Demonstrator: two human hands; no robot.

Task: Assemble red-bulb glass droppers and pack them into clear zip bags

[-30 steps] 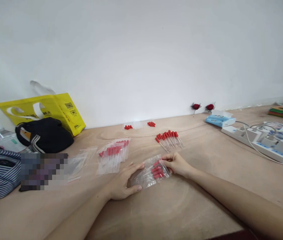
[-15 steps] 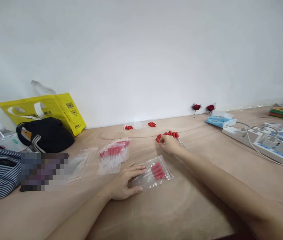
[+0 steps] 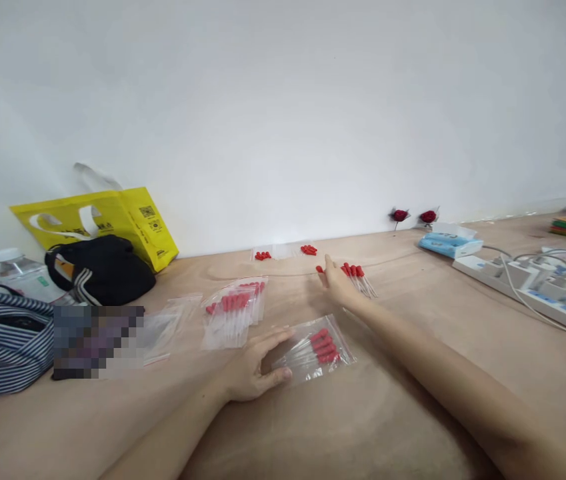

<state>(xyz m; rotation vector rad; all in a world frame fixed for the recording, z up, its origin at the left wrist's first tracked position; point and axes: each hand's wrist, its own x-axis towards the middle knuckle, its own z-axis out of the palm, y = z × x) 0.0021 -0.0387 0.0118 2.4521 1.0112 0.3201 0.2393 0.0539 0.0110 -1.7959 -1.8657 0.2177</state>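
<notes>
A clear zip bag lies in front of me, holding several red-tipped white sticks. Beside its left end rests my left hand, thumb and fingers spread, fingertips at the bag's edge. My right hand reaches further back with its fingers stretched out, among loose red-tipped sticks. A red tip shows just left of those fingers, and the hand hides part of the group. Left of centre is a fanned pile of filled zip bags.
Flat transparent bags lie to the left, near a striped bag, a black pouch and a yellow bag. More red pieces lie by the wall. A tissue pack and power strip stand right.
The fingers of my right hand, bent at the red tips before, are now straightened and point away from me. My left hand stays by the bag; the view has shifted slightly.
</notes>
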